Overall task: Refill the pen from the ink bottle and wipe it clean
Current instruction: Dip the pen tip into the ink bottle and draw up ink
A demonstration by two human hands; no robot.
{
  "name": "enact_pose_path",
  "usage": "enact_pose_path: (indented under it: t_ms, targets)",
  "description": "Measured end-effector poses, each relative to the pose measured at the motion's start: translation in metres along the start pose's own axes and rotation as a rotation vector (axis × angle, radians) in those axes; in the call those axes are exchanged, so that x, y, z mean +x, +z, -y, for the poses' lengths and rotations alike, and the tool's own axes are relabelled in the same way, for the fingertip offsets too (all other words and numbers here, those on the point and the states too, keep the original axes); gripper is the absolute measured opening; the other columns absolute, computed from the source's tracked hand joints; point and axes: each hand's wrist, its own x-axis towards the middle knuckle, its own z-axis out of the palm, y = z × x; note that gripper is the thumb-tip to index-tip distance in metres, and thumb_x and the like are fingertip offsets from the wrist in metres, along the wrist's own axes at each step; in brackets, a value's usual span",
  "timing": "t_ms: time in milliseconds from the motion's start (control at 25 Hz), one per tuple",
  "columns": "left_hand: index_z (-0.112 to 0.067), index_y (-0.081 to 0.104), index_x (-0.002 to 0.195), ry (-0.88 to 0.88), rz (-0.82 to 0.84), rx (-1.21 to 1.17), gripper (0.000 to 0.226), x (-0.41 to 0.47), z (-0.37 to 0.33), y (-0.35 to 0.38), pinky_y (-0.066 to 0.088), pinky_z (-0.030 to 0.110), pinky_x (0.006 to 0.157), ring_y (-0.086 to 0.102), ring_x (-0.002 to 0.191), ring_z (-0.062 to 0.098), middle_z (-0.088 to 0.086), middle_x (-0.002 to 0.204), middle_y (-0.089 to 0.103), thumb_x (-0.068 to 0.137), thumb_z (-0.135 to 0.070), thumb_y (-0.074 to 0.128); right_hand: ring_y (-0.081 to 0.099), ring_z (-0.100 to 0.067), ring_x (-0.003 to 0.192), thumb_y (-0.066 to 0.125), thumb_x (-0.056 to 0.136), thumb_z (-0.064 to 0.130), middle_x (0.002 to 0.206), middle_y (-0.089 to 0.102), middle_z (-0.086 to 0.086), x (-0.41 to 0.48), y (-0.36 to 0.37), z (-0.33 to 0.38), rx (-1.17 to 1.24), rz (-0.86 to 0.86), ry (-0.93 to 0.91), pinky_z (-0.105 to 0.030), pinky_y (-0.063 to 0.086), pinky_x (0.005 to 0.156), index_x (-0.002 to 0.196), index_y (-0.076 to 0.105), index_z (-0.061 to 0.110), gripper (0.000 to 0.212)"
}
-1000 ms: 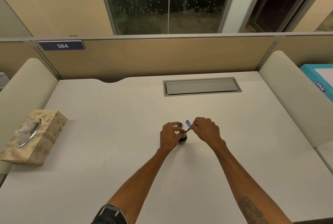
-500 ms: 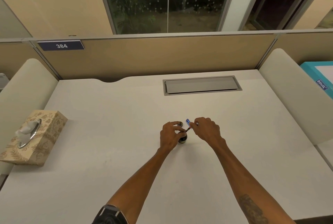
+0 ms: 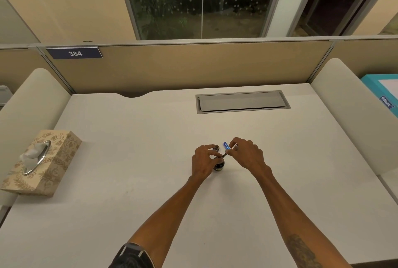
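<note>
Head view shows the left hand (image 3: pixel 203 161) gripping the ink bottle (image 3: pixel 219 165) mid-desk, while the right hand (image 3: pixel 247 154) pinches the pen (image 3: pixel 226 149), tip at its mouth. Filling looks underway; wiping remains, tissue box (image 3: pixel 41 161) untouched.

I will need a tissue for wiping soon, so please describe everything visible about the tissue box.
The tissue box is a beige rectangular box, apparently cardboard, printed with a darker floral and leaf pattern. Its top has an oval opening with a shiny rim, from which a white tissue sticks up. It lies flat near the desk's left edge, set at an angle, far from both hands; nothing else touches it.
</note>
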Motion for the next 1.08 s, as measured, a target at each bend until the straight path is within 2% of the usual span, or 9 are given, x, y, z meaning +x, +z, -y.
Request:
enact_pose_path:
  t_ms: [120, 280, 440, 600, 760, 880, 960, 1080]
  targets:
    - [-0.021, 0.082, 0.089, 0.010, 0.005, 0.017, 0.015, 0.000, 0.000, 0.001, 0.043, 0.031, 0.091, 0.053, 0.122, 0.013, -0.007, 0.129, 0.067, 0.075, -0.027, 0.081, 0.063, -0.026, 0.087, 0.058, 0.093, 0.037, 0.100, 0.072, -0.003, 0.000, 0.001, -0.001, -0.039, -0.017, -0.018, -0.034, 0.046, 0.074, 0.095, 0.066, 0.021, 0.018]
    - [-0.021, 0.082, 0.088, 0.003, 0.005, 0.003, 0.015, 0.001, 0.002, 0.001, 0.041, 0.027, 0.089, 0.055, 0.121, 0.013, -0.007, 0.128, 0.067, 0.075, -0.028, 0.082, 0.063, -0.025, 0.085, 0.057, 0.091, 0.050, 0.096, 0.070, -0.002, 0.001, 0.003, 0.000, -0.002, -0.002, 0.011, -0.032, 0.043, 0.071, 0.095, 0.064, 0.021, 0.030]
    - [-0.021, 0.082, 0.088, 0.002, 0.006, -0.005, 0.015, 0.001, 0.002, 0.002, 0.041, 0.029, 0.092, 0.052, 0.123, 0.012, -0.008, 0.129, 0.067, 0.075, -0.028, 0.081, 0.067, -0.027, 0.088, 0.059, 0.090, 0.035, 0.096, 0.074, -0.002, 0.004, 0.003, 0.000, 0.018, 0.007, -0.006, -0.036, 0.051, 0.076, 0.093, 0.069, 0.025, 0.014]
    - [-0.020, 0.082, 0.090, 0.019, -0.010, 0.016, 0.015, -0.001, 0.002, 0.003, 0.040, 0.029, 0.094, 0.051, 0.123, 0.012, -0.008, 0.129, 0.067, 0.077, -0.027, 0.080, 0.066, -0.027, 0.082, 0.057, 0.092, 0.033, 0.088, 0.073, -0.005, 0.003, 0.007, 0.001, 0.030, -0.039, 0.004, -0.036, 0.051, 0.073, 0.089, 0.071, 0.018, 0.020]
    - [-0.021, 0.082, 0.092, 0.031, -0.004, 0.013, 0.016, 0.001, 0.007, 0.006, 0.043, 0.035, 0.100, 0.053, 0.122, 0.014, -0.007, 0.129, 0.067, 0.078, -0.029, 0.080, 0.067, -0.028, 0.083, 0.055, 0.094, 0.033, 0.088, 0.073, -0.006, 0.000, 0.010, 0.000, 0.094, -0.068, 0.004, -0.037, 0.053, 0.073, 0.092, 0.073, 0.018, 0.023]
    - [-0.031, 0.077, 0.107, 0.053, 0.046, 0.000, 0.036, 0.003, 0.023, 0.012, 0.043, 0.044, 0.105, 0.054, 0.124, 0.017, -0.011, 0.134, 0.063, 0.072, -0.038, 0.080, 0.071, -0.026, 0.079, 0.054, 0.090, 0.034, 0.083, 0.074, -0.003, -0.002, 0.009, -0.001, 0.148, -0.073, 0.021, -0.039, 0.056, 0.075, 0.086, 0.072, 0.021, 0.022]
    - [-0.039, 0.068, 0.122, 0.042, 0.074, -0.004, 0.056, 0.005, 0.038, 0.017, 0.042, 0.043, 0.107, 0.051, 0.126, 0.017, -0.019, 0.139, 0.058, 0.067, -0.045, 0.080, 0.071, -0.026, 0.079, 0.053, 0.087, 0.035, 0.083, 0.073, -0.002, -0.003, 0.008, -0.001, 0.167, -0.080, 0.031, -0.040, 0.056, 0.075, 0.084, 0.072, 0.024, 0.022]
    - [-0.043, 0.063, 0.126, 0.006, 0.081, -0.090, 0.067, -0.002, 0.037, 0.010, 0.042, 0.036, 0.107, 0.053, 0.123, 0.015, -0.017, 0.135, 0.060, 0.062, -0.044, 0.081, 0.070, -0.026, 0.079, 0.053, 0.085, 0.036, 0.083, 0.073, -0.002, -0.004, 0.005, 0.000, 0.184, -0.088, 0.050, -0.038, 0.055, 0.075, 0.085, 0.072, 0.026, 0.022]
